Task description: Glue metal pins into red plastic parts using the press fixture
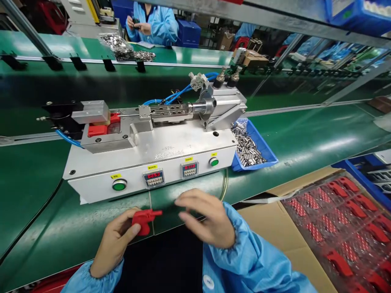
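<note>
My left hand [114, 240] is closed on a small red plastic part [144, 219], held just in front of the grey press machine [152, 150]. My right hand [204, 219] hovers beside it, fingers loosely spread and blurred, with nothing visible in them. Another red part [100, 128] sits in the machine's fixture at the left. Both sleeves are light blue.
A blue tray [262, 148] of several small metal pins stands right of the machine. A cardboard box [275, 219] with a clear tray of red parts [348, 228] lies at the right. A person in blue [155, 22] works across the green conveyor [305, 134].
</note>
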A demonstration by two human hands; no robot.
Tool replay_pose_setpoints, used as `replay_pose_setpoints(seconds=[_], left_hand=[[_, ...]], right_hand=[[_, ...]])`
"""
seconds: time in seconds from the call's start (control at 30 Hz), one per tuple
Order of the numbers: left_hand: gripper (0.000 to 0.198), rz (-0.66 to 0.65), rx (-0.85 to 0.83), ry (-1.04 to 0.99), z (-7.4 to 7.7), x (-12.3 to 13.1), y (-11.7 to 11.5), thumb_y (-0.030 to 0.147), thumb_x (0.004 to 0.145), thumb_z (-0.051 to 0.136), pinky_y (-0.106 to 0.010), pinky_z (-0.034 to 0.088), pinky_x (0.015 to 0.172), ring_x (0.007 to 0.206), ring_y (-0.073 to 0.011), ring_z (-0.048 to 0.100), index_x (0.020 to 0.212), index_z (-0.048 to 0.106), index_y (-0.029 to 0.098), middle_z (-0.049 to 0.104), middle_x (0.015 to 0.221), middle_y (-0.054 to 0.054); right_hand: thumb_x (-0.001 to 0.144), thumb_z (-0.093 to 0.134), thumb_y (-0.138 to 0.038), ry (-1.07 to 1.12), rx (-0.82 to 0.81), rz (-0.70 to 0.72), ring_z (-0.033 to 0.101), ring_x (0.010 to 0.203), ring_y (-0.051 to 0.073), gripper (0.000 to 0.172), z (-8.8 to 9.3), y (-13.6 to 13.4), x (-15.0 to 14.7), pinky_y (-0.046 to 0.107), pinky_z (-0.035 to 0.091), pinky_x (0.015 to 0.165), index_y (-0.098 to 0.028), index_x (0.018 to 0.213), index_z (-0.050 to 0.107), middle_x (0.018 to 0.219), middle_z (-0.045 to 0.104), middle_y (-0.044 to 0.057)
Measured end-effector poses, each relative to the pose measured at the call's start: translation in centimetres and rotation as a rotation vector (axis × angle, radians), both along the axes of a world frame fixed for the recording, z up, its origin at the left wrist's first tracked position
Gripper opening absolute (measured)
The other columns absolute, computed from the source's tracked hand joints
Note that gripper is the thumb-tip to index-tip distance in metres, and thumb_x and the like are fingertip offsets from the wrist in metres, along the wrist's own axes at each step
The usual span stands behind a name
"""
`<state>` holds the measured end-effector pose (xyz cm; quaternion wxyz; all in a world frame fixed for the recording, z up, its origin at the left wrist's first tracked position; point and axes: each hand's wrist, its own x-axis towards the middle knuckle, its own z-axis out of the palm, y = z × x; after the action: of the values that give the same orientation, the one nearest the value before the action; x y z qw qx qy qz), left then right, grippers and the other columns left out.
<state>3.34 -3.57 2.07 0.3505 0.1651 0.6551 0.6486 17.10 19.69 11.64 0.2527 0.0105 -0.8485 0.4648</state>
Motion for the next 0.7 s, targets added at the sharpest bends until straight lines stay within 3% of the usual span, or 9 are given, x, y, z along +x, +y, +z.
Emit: replay_pose_setpoints(seconds=[0.07,0.13,0.27,0.4,0.5,0.7], left_hand=[[0.043,0.053,-0.031,-0.073,-0.7,-0.3,0.1,0.056,0.084,0.082,-0.025,0.053,0.057,0.067,-0.0177,0.062,0.103,0.074,0.018,0.073,0.087,-0.007],[0.043,0.031,-0.037,-0.114,-1.1,-0.5,0.4,0.054,0.087,0.081,-0.025,0.053,0.055,0.063,-0.0160,0.060,0.109,0.070,0.019,0.073,0.085,-0.005],[0.039,-0.086,-0.064,-0.077,-1.4,-0.7,0.9,0.051,0.089,0.079,-0.028,0.058,0.062,0.072,-0.0199,0.069,0.109,0.067,0.019,0.076,0.092,-0.007],[0.035,-0.113,-0.085,-0.012,-1.6,-0.5,0.9,0.049,0.092,0.076,-0.031,0.063,0.071,0.083,-0.0231,0.075,0.108,0.067,0.019,0.077,0.096,-0.008],[0.031,-0.117,-0.078,0.027,-1.6,-0.2,0.9,0.046,0.093,0.075,-0.032,0.064,0.075,0.085,-0.0227,0.075,0.109,0.068,0.020,0.077,0.097,-0.007],[0.029,-0.035,-0.072,0.065,-0.8,0.5,1.5,0.045,0.092,0.073,-0.030,0.062,0.070,0.079,-0.0218,0.073,0.106,0.070,0.019,0.076,0.090,-0.006]], right_hand=[[0.104,0.054,-0.010,-0.031,-0.034,-0.204,0.069,0.096,0.020,0.023,-0.8,0.9,0.7,0.030,0.059,0.079,-0.022,0.118,0.069,0.108,0.071,0.009],[0.100,0.050,-0.006,-0.115,-0.016,-0.303,0.068,0.095,0.020,0.032,-2.2,1.7,1.4,0.031,0.058,0.076,-0.024,0.121,0.067,0.111,0.069,0.008],[0.092,0.061,-0.010,-0.308,-0.003,-0.219,0.064,0.114,0.026,0.051,-5.7,2.0,2.3,0.042,0.058,0.097,-0.025,0.141,0.058,0.131,0.063,0.012],[0.097,0.067,-0.020,-0.304,-0.066,-0.177,0.063,0.119,0.027,0.035,-8.0,0.8,1.6,0.045,0.054,0.106,-0.024,0.131,0.064,0.127,0.064,0.012],[0.098,0.067,-0.023,-0.271,-0.103,-0.170,0.065,0.115,0.027,0.021,-8.1,0.2,0.6,0.044,0.054,0.104,-0.023,0.118,0.068,0.121,0.068,0.012],[0.096,0.062,-0.021,-0.283,-0.345,-0.092,0.071,0.106,0.022,0.019,-6.2,0.2,0.2,0.036,0.055,0.096,-0.023,0.114,0.062,0.116,0.073,0.007]])
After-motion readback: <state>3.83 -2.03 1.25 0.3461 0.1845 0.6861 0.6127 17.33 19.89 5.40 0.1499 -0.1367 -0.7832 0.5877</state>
